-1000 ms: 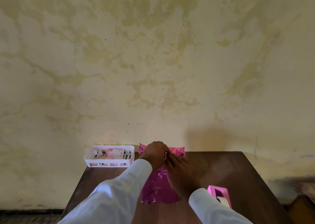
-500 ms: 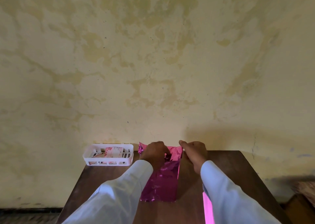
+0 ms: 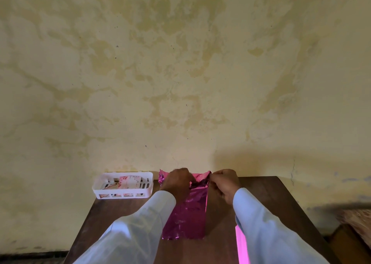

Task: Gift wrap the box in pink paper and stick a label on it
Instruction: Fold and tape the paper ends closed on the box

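Your left hand (image 3: 177, 180) and right hand (image 3: 224, 182) pinch the paper (image 3: 186, 213) at 12 o'clock; it's thin, crinkly, slippery foil, so grip the corner edges gently

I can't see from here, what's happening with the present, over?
Left hand and right hand both pinching the far end of the pink paper. Box wrapped, far flap unfolded. No label on it yet. Nothing in the way.

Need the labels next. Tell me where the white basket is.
In the head view, the white basket sits at the table's far left corner against the wall, left of the pink-wrapped box.
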Demonstrator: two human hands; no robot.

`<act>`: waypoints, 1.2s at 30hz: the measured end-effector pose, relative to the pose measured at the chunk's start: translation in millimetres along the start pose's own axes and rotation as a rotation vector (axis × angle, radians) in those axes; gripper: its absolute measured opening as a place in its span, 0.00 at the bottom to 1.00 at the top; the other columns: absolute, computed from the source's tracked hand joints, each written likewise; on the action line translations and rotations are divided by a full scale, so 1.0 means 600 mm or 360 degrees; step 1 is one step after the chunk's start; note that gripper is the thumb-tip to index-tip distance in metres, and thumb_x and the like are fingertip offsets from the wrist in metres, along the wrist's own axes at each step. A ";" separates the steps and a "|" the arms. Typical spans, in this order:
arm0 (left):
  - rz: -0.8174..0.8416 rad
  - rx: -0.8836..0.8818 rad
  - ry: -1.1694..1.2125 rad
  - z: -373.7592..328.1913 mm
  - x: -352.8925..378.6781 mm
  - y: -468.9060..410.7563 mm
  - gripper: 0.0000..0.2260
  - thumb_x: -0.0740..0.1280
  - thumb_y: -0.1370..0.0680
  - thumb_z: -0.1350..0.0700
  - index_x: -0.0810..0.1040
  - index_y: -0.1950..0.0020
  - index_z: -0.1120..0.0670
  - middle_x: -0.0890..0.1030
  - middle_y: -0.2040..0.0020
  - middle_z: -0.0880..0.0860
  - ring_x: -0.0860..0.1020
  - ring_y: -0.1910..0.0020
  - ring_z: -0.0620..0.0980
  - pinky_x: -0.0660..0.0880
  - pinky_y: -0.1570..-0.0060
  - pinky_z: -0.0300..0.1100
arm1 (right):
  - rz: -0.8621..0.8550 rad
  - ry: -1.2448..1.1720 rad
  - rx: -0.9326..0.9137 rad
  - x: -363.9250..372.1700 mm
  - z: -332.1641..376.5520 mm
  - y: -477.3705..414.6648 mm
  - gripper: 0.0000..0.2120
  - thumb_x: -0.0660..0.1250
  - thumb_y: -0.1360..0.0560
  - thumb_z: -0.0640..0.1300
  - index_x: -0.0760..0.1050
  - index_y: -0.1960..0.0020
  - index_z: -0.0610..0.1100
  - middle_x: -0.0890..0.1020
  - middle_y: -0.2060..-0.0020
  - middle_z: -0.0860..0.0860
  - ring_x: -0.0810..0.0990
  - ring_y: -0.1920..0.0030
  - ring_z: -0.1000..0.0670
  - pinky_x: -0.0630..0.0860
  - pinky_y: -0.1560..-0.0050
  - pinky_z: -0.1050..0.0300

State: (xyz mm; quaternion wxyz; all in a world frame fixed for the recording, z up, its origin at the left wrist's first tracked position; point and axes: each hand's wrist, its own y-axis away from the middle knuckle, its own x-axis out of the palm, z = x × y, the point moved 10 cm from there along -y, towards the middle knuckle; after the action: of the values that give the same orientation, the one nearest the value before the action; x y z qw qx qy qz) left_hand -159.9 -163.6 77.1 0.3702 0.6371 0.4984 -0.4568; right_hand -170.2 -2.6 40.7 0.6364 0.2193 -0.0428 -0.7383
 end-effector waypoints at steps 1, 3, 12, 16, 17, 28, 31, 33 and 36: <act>-0.0001 0.0000 0.0004 -0.001 0.000 0.001 0.18 0.66 0.22 0.63 0.80 0.35 0.47 0.79 0.43 0.52 0.77 0.45 0.54 0.76 0.46 0.44 | -0.0042 0.0013 0.0002 0.000 0.000 -0.003 0.03 0.72 0.30 0.36 0.79 0.62 0.38 0.83 0.67 0.40 0.79 0.66 0.44 0.75 0.64 0.54; -0.0004 0.0006 0.0013 -0.002 0.000 0.001 0.19 0.66 0.22 0.64 0.80 0.35 0.47 0.79 0.43 0.52 0.78 0.45 0.54 0.77 0.46 0.44 | -0.0115 0.0026 0.0009 0.000 -0.002 -0.008 0.02 0.70 0.31 0.34 0.79 0.62 0.37 0.83 0.64 0.38 0.79 0.65 0.44 0.76 0.64 0.53; -0.0003 0.0024 0.0029 -0.006 -0.002 0.004 0.18 0.67 0.22 0.62 0.81 0.36 0.46 0.80 0.43 0.52 0.78 0.45 0.54 0.76 0.48 0.43 | -0.0191 0.0183 -0.0161 -0.011 0.020 -0.016 0.09 0.65 0.27 0.34 0.82 0.55 0.43 0.83 0.57 0.49 0.81 0.54 0.47 0.81 0.49 0.51; -0.0013 0.0012 0.0045 -0.004 -0.002 0.006 0.19 0.67 0.23 0.65 0.81 0.35 0.47 0.79 0.42 0.52 0.78 0.44 0.53 0.77 0.46 0.44 | -0.0190 -0.0012 -0.0092 -0.022 0.006 -0.012 0.11 0.63 0.25 0.38 0.73 0.67 0.41 0.76 0.69 0.46 0.74 0.66 0.46 0.71 0.63 0.55; -0.0021 0.0012 0.0040 -0.004 -0.002 0.007 0.19 0.67 0.23 0.64 0.81 0.36 0.47 0.79 0.42 0.52 0.78 0.44 0.53 0.77 0.45 0.44 | -0.0151 -0.0074 -0.0057 -0.021 0.002 -0.007 0.14 0.65 0.24 0.41 0.70 0.68 0.42 0.75 0.72 0.46 0.73 0.69 0.47 0.69 0.65 0.56; -0.0069 0.0046 0.0020 -0.007 -0.003 0.014 0.17 0.67 0.22 0.63 0.82 0.37 0.47 0.79 0.42 0.52 0.77 0.44 0.54 0.77 0.44 0.46 | -0.0117 0.0140 -0.0100 0.001 0.012 0.014 0.30 0.69 0.29 0.33 0.67 0.28 0.38 0.82 0.53 0.39 0.77 0.70 0.50 0.69 0.74 0.61; -0.0104 0.0025 0.0041 -0.001 -0.005 0.014 0.16 0.67 0.22 0.60 0.81 0.36 0.50 0.79 0.40 0.52 0.77 0.42 0.54 0.75 0.43 0.45 | -0.0092 0.0182 -0.0083 -0.003 -0.003 0.014 0.28 0.70 0.29 0.34 0.69 0.30 0.36 0.82 0.50 0.39 0.80 0.65 0.48 0.74 0.67 0.57; -0.0120 0.0029 0.0058 -0.002 -0.005 0.014 0.14 0.68 0.22 0.59 0.81 0.37 0.51 0.79 0.40 0.53 0.78 0.42 0.54 0.75 0.43 0.44 | -0.0101 0.0172 -0.0085 -0.008 -0.011 0.015 0.23 0.70 0.29 0.34 0.72 0.35 0.31 0.83 0.53 0.38 0.78 0.64 0.46 0.73 0.65 0.55; -0.0095 0.0032 0.0062 -0.004 -0.004 0.016 0.14 0.68 0.22 0.58 0.82 0.37 0.51 0.79 0.41 0.53 0.78 0.43 0.54 0.76 0.43 0.44 | -0.0171 0.0149 -0.0093 -0.022 -0.020 0.012 0.19 0.69 0.30 0.35 0.73 0.41 0.30 0.83 0.59 0.36 0.76 0.66 0.46 0.71 0.65 0.53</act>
State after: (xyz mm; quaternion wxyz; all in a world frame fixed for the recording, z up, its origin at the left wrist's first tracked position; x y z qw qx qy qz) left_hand -150.1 -164.5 80.5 0.3404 0.6344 0.5196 -0.4600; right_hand -157.8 11.2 35.7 0.6034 0.2369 0.0204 -0.7612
